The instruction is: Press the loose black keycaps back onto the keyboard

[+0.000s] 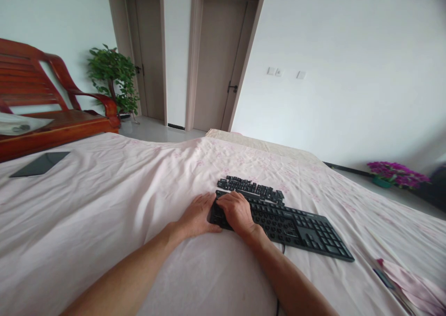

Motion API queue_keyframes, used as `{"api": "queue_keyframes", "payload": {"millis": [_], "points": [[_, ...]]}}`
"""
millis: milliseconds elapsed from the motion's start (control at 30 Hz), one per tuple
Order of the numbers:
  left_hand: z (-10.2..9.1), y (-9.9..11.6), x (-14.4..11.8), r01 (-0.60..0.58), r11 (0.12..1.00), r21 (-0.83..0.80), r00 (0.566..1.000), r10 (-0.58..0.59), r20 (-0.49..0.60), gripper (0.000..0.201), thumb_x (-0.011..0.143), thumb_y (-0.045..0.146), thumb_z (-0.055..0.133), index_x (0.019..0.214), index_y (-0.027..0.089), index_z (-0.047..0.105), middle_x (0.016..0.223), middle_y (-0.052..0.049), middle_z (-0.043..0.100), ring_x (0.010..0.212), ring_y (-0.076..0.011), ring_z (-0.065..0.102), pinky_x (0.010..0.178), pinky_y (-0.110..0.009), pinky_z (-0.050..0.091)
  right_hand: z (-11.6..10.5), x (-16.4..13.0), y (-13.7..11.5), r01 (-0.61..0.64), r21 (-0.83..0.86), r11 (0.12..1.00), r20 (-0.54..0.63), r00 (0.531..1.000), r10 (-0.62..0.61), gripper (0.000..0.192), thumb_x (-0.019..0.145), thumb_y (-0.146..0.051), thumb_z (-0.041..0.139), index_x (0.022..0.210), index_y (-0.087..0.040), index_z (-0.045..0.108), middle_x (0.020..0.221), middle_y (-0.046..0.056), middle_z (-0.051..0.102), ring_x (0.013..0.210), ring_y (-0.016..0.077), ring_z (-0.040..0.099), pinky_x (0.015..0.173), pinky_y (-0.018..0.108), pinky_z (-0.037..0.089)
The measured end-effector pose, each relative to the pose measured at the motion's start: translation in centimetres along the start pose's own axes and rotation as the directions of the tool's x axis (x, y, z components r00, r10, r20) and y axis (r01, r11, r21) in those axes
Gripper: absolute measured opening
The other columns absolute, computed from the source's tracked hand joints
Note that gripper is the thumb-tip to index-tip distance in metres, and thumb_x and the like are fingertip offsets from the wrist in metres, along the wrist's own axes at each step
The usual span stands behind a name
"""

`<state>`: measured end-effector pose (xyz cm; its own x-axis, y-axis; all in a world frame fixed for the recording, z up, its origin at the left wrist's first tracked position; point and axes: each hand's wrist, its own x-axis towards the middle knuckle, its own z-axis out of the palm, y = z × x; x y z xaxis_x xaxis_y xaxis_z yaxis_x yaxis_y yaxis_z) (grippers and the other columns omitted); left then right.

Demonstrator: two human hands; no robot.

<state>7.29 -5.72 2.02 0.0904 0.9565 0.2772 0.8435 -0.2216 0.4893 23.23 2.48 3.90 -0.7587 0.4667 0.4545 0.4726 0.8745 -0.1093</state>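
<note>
One black keyboard [289, 223] lies on the bed [104, 204], toward its right half and well in from the far edge, its long axis running from the middle of the bed out and down toward the right edge. Both hands meet at its near-left end: the right hand [236, 211] rests palm-down on the keys there, fingers loosely spread and flat, pinching nothing; the left hand [197, 216] lies just beside that end, its fingertips touching the keyboard's short edge, grip open and relaxed. A row of loose black keycaps [249, 188] sits just beyond the keyboard, too many to count. One dark flat tablet [40, 164] lies well apart, near the bed's left edge.
</note>
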Motion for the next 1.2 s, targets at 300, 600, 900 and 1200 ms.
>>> {"api": "queue_keyframes", "payload": {"millis": [300, 600, 900, 1200], "points": [[-0.1, 0.1, 0.0, -0.003, 1.0, 0.011, 1.0, 0.003, 0.006, 0.078, 0.057, 0.04, 0.078, 0.124, 0.02, 0.043, 0.131, -0.009, 0.053, 0.124, -0.0297, 0.046, 0.109, -0.04, 0.03, 0.1, 0.0, 0.0, 0.013, -0.016, 1.0, 0.001, 1.0, -0.013, 0.024, 0.093, -0.023, 0.051, 0.091, -0.028, 0.074, 0.099, 0.002, 0.069, 0.092, 0.0189, 0.052, 0.082, 0.031, 0.039], [-0.5, 0.5, 0.0, 0.001, 1.0, -0.017, 1.0, -0.001, 0.01, 0.076, 0.056, 0.035, 0.08, 0.121, 0.022, 0.043, 0.128, -0.007, 0.054, 0.12, -0.0282, 0.048, 0.106, -0.038, 0.032, -0.5, -0.1, -0.5, -0.021, -0.035, 0.999, 0.023, 0.999, 0.022, 0.03, 0.09, -0.017, 0.05, 0.103, -0.031, 0.073, 0.1, 0.005, 0.064, 0.096, 0.0211, 0.047, 0.082, 0.033, 0.038], [0.1, 0.0, 0.0, -0.021, 0.999, -0.03, 1.0, 0.021, -0.01, 0.08, 0.058, 0.039, 0.078, 0.126, 0.022, 0.041, 0.13, -0.009, 0.053, 0.122, -0.0299, 0.047, 0.106, -0.043, 0.034, -0.4, -0.6, -0.4, -0.038, -0.041, 0.998, 0.04, 0.998, 0.04, 0.032, 0.088, -0.014, 0.054, 0.101, -0.035, 0.073, 0.103, 0.003, 0.063, 0.099, 0.0213, 0.046, 0.082, 0.034, 0.036], [0.3, -0.4, 0.0, -0.055, 0.997, -0.049, 0.998, 0.054, -0.029, 0.088, 0.057, 0.04, 0.081, 0.132, 0.023, 0.039, 0.132, -0.01, 0.053, 0.122, -0.031, 0.048, 0.105, -0.045, 0.035, -0.3, -1.3, 0.0, -0.209, 0.078, 0.975, -0.1, 0.971, 0.216, 0.043, 0.086, -0.006, 0.045, 0.109, -0.031, 0.071, 0.107, 0.004, 0.065, 0.1, 0.0209, 0.048, 0.088, 0.033, 0.039]]}}
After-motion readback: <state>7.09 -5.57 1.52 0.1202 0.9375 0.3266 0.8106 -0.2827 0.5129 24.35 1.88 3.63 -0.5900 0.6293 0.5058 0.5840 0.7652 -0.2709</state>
